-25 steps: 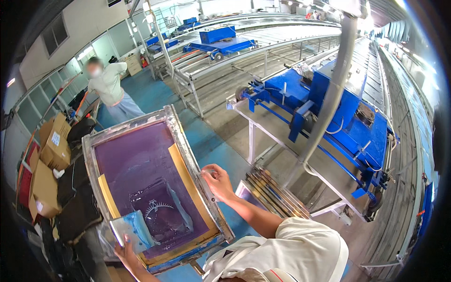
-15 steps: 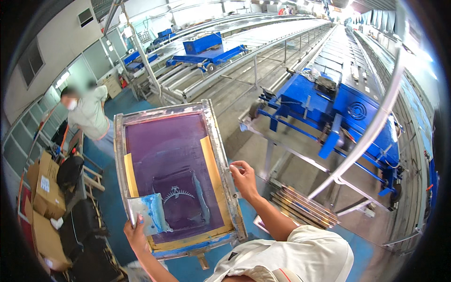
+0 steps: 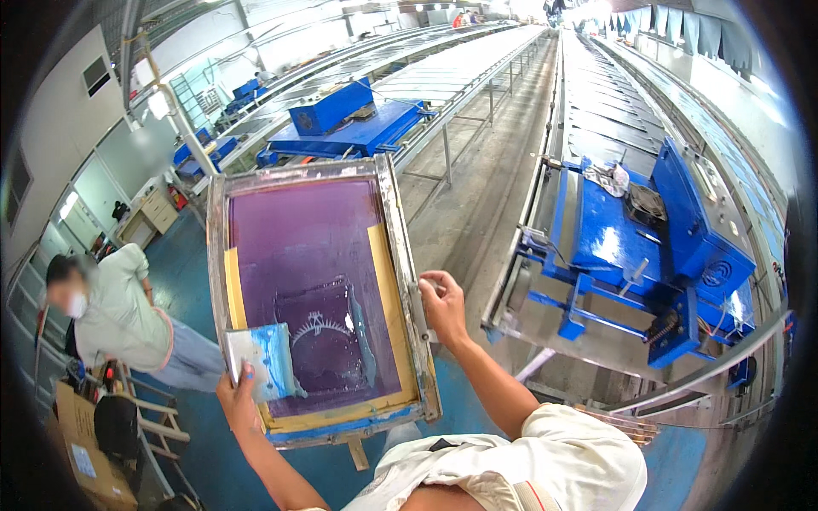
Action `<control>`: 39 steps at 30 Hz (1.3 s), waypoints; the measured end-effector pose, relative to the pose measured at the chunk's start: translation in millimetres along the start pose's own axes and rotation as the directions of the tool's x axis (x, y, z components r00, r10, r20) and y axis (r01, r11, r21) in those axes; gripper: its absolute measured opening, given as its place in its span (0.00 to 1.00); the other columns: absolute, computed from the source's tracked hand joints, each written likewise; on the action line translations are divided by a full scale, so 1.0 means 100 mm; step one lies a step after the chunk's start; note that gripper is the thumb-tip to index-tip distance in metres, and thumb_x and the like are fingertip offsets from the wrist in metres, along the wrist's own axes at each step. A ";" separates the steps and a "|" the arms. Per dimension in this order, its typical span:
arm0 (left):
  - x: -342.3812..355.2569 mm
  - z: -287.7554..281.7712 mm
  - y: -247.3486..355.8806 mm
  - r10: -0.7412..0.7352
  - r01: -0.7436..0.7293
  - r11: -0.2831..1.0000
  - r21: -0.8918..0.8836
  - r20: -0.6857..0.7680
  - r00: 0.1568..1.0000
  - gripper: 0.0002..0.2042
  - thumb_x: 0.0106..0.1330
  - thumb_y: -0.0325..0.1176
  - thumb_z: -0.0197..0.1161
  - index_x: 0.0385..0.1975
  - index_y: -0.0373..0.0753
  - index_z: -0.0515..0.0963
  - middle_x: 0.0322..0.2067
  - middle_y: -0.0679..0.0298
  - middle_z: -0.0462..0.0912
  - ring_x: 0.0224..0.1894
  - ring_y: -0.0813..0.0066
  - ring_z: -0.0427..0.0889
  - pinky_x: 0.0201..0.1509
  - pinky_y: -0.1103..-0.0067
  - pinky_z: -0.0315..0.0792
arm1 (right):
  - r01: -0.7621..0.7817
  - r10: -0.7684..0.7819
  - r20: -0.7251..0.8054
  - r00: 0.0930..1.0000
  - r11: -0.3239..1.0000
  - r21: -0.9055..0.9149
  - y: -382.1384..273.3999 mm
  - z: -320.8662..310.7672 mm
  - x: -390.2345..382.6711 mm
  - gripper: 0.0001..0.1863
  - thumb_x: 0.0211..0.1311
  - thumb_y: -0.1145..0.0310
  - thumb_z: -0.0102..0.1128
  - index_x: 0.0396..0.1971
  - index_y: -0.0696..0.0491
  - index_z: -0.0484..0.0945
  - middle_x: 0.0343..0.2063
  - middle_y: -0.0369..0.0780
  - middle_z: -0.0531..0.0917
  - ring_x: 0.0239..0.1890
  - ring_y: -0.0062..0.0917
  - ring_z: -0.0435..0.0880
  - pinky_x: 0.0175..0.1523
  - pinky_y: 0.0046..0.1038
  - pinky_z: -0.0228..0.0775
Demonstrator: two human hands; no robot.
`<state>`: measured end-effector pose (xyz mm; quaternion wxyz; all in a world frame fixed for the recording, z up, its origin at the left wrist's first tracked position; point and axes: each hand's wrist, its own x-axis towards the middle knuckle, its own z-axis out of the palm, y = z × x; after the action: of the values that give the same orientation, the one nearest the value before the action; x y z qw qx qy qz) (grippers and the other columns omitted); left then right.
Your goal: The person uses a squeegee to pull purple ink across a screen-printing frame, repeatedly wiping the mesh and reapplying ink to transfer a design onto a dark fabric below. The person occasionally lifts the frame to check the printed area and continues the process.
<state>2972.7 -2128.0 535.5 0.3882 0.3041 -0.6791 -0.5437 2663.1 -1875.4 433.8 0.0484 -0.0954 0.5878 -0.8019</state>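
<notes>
Long rail-edged surfaces (image 3: pixel 609 98) run to the far end of the hall; one blue carriage (image 3: pixel 613 230) stands at the right and another (image 3: pixel 375 128) at the far left, while a co-worker (image 3: pixel 119 311) stands at the left over the blue floor (image 3: pixel 183 255). Near the middle is a screen-printing frame (image 3: pixel 218 255), its long axis running near to far, its purple mesh (image 3: pixel 298 226) uppermost; what bears its weight cannot be told.

An ink-smeared scraper (image 3: pixel 262 362) is at the near left corner, overlapping the left rail and the mesh. Its grey handle edge lies to the left, its blue-coated edge to the right, facing the pale crown-like design (image 3: pixel 319 325); both edges run roughly near to far. The left hand (image 3: pixel 239 400) is much the nearer, its fingers closed on the handle edge with the thumb on top. Across the frame, the right hand (image 3: pixel 445 308) is beside the right rail, fingers curled and narrow; whether they grip it cannot be told.
</notes>
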 end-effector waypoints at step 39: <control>4.27 15.26 -0.24 0.100 0.318 0.948 0.021 0.927 -0.362 0.21 0.64 0.42 0.76 0.45 0.29 0.85 0.37 0.64 0.87 0.37 0.80 0.83 0.41 0.77 0.76 | -0.034 -0.275 -0.944 -0.180 0.961 -0.274 -0.66 -5.61 7.72 0.13 0.69 0.62 0.65 0.43 0.57 0.82 0.20 0.32 0.74 0.16 0.13 0.67 0.19 0.21 0.55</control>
<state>1444.0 -1723.7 432.0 -0.3576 -0.2605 -0.5923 -0.6734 1793.5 -1478.4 407.9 -0.5036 0.4901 0.4807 -0.5246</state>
